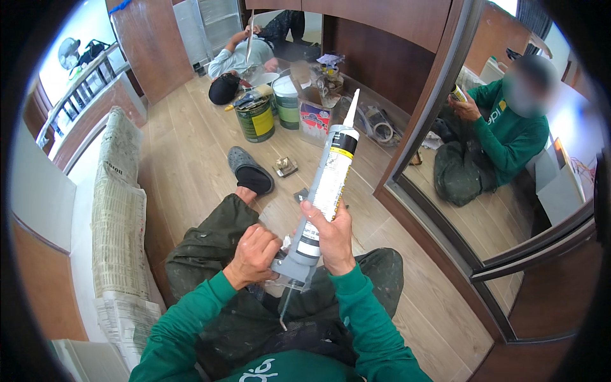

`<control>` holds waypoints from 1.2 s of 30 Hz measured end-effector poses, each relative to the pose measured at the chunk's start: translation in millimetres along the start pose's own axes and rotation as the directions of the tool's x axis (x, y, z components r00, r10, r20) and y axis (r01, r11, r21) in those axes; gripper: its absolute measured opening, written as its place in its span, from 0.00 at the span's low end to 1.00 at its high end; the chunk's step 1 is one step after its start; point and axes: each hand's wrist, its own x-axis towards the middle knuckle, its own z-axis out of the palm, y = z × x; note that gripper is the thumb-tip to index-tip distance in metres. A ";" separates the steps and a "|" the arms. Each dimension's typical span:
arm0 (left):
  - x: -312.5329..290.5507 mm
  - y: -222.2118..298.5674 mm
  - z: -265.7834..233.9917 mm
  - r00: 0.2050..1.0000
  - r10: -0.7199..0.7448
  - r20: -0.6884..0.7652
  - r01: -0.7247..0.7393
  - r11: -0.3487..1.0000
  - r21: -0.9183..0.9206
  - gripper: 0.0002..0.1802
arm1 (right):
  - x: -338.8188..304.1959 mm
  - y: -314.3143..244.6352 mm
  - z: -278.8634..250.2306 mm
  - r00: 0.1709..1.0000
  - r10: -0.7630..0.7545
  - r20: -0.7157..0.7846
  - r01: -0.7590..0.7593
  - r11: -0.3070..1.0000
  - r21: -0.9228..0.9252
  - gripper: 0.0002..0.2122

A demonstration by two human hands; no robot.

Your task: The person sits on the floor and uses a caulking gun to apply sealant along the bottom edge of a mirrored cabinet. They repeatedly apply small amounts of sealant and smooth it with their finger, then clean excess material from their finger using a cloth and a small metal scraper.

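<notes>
A white sealant cartridge point(332, 175) with a pointed nozzle lies in a grey caulking gun point(296, 264), tilted up and away to the right over my lap. My right hand point(332, 234) wraps round the cartridge's lower part and the gun's frame. Closed in a fist, my left hand point(254, 258) grips at the gun's handle end; its fingers partly hide what they hold there. The gun's bent metal rod point(286, 309) sticks out toward me below. A small whitish scrap point(286, 242) shows between my hands.
Paint cans point(256, 121) with brushes, a box-like container point(315, 121) and a tape roll point(383, 132) stand ahead. Another person point(245, 54) lies on the floor beyond. A mirrored door point(490, 172) stands at right, a paper-covered ledge point(118, 210) at left. Small items point(285, 167) lie by my shoe.
</notes>
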 end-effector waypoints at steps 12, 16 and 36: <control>-13.7 2.0 13.1 0.994 -0.107 -0.038 0.088 0.940 -0.330 0.22 | 4.7 7.3 -10.6 0.996 0.078 0.042 -0.088 0.931 0.355 0.18; -12.6 15.9 28.2 0.981 -0.195 0.008 0.181 0.893 -0.411 0.31 | 12.1 23.1 -17.5 0.977 0.200 -0.070 -0.155 0.902 0.403 0.16; -31.4 -21.7 90.4 0.818 0.232 0.526 -0.207 0.973 -0.105 0.28 | 26.6 148.2 -127.0 0.759 0.577 -0.302 -0.336 0.744 0.577 0.27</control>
